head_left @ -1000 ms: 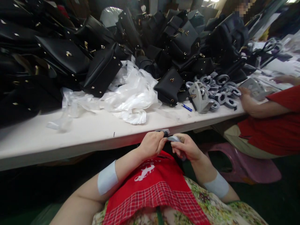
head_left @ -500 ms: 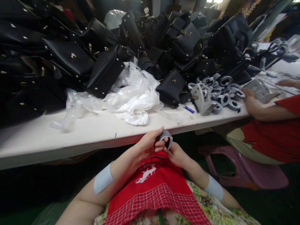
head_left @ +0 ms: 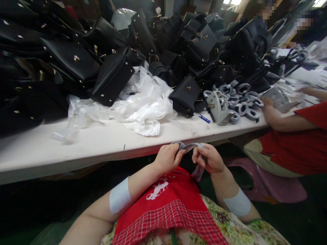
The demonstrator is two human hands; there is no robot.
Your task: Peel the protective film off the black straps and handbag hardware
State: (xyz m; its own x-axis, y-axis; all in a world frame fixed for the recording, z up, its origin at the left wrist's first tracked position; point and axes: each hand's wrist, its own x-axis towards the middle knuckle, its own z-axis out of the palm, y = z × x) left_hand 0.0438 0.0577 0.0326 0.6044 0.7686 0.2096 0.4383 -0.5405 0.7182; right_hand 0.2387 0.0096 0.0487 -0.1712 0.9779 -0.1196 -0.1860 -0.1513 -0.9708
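Note:
A grey strap [head_left: 189, 147], which looks to be in thin translucent wrapping, stretches between my two hands just in front of the table edge. My left hand [head_left: 167, 157] is closed around one end, which is bunched in the fingers. With bent fingers, my right hand [head_left: 209, 159] pinches the other part, and a loose pale end hangs below it. Beyond them on the table lie a heap of thin white plastic bags [head_left: 145, 102] and a black handbag [head_left: 186, 95] with a gold clasp.
Many black handbags [head_left: 112, 80] are piled along the back of the white table [head_left: 87, 146]. To the right are coiled grey straps [head_left: 242, 109], a grey tape dispenser [head_left: 219, 109] and a blue marker [head_left: 204, 118]. A co-worker's arm [head_left: 274, 117] and a pink stool [head_left: 278, 187] are at the right.
The strap was a small coil around my fingers with both hands together. Now my right hand has moved right and up, and the strap is drawn out between the hands.

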